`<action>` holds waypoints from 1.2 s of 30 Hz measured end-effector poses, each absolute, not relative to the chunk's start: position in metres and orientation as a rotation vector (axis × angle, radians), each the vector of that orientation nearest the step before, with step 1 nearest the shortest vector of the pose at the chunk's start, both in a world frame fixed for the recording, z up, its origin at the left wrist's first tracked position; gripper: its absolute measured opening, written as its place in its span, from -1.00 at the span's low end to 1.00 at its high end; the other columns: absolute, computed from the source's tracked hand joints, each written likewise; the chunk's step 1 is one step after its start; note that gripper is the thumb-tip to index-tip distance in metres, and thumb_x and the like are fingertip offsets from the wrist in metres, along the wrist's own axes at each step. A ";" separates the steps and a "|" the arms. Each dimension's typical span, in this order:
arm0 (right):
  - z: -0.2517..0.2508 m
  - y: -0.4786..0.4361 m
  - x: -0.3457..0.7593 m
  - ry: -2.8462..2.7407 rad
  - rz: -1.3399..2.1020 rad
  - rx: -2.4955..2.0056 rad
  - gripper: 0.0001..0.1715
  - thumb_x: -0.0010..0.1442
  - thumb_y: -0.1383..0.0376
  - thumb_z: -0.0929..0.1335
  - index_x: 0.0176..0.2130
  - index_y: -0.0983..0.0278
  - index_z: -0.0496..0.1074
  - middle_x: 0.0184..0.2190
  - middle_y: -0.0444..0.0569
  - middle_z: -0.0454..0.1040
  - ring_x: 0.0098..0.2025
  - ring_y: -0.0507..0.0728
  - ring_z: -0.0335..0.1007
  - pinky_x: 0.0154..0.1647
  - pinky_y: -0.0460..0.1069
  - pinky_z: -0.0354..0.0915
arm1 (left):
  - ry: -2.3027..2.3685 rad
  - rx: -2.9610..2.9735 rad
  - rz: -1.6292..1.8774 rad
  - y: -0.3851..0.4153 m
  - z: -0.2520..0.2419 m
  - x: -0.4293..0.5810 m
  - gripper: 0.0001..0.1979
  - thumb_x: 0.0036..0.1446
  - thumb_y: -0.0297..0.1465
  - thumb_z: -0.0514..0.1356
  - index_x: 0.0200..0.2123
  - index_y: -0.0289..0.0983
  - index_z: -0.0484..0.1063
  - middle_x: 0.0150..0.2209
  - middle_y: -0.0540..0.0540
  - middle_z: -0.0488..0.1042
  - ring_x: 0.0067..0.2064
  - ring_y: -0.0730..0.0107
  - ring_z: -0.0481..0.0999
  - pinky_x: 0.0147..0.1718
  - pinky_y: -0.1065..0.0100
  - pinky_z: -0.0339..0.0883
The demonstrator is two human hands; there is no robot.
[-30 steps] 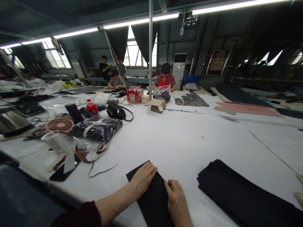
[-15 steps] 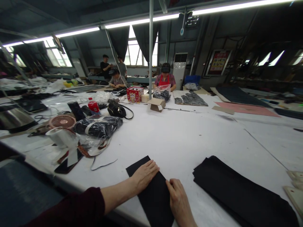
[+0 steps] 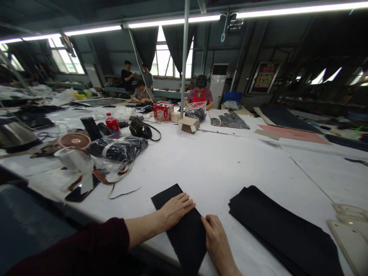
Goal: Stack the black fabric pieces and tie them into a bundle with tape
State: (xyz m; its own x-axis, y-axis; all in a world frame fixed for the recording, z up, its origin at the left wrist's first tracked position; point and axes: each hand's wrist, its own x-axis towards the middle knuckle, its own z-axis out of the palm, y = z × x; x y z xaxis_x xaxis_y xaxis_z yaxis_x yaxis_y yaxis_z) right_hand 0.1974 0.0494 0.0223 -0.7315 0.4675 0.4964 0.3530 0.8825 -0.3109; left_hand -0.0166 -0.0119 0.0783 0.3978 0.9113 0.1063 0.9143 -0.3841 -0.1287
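A folded piece of black fabric [image 3: 188, 237] lies at a slant on the white table, close to the front edge. My left hand [image 3: 176, 210] rests flat across its upper part, palm down, fingertips reaching the right edge of the fabric. On that same edge, lower down, my right hand [image 3: 217, 239] pinches the cloth between thumb and fingers. To the right is a stack of black fabric pieces [image 3: 281, 230], touched by neither hand.
Left of the fabric are a phone [image 3: 80, 191], a clear plastic-wrapped bundle [image 3: 119, 148], a pink fan [image 3: 74, 141] and a black handbag [image 3: 140, 128]. Pale template plates [image 3: 349, 239] sit at the right edge. A small cardboard box [image 3: 189, 125] stands farther back, near a co-worker [image 3: 199, 96].
The camera view has shifted slightly. My left hand has slid a little down and to the right over the fabric, while my right hand keeps nearly the same place on its edge.
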 end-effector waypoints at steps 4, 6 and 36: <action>0.018 0.050 0.203 -2.470 0.260 -0.586 -0.61 0.22 0.58 0.16 -0.05 0.30 0.33 -0.27 0.00 0.34 -0.20 0.14 0.31 -0.21 0.06 0.37 | -1.676 -2.514 -0.049 -0.014 0.079 -0.012 -0.54 0.25 -0.49 0.01 0.22 -0.29 0.11 -0.06 -0.16 0.39 0.00 0.25 0.35 0.05 0.29 0.19; 0.016 0.051 0.206 -2.469 0.252 -0.573 -0.62 0.23 0.57 0.16 -0.04 0.30 0.33 -0.27 0.01 0.34 -0.20 0.15 0.31 -0.22 0.06 0.37 | -1.680 -2.504 -0.032 -0.016 0.080 -0.009 -0.52 0.26 -0.47 0.03 0.23 -0.21 0.10 -0.09 -0.13 0.38 -0.03 0.25 0.35 0.05 0.27 0.19; 0.018 0.025 0.254 -2.451 0.111 -0.746 -0.55 0.19 0.60 0.15 -0.03 0.28 0.35 -0.20 0.05 0.37 -0.16 0.19 0.29 -0.16 0.10 0.32 | -1.644 -2.446 0.114 -0.023 0.079 0.022 -0.47 0.26 -0.44 0.05 0.26 -0.05 0.07 -0.07 -0.16 0.32 -0.03 0.17 0.31 -0.04 0.21 0.22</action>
State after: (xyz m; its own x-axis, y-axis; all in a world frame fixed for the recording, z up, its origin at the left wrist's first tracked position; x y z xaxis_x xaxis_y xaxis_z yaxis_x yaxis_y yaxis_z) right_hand 0.2538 0.0252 0.0182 -0.6823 0.5347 0.4986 0.4872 0.8410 -0.2352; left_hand 0.0215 -0.0228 0.0788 0.3815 0.9234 0.0432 0.9087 -0.3660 -0.2010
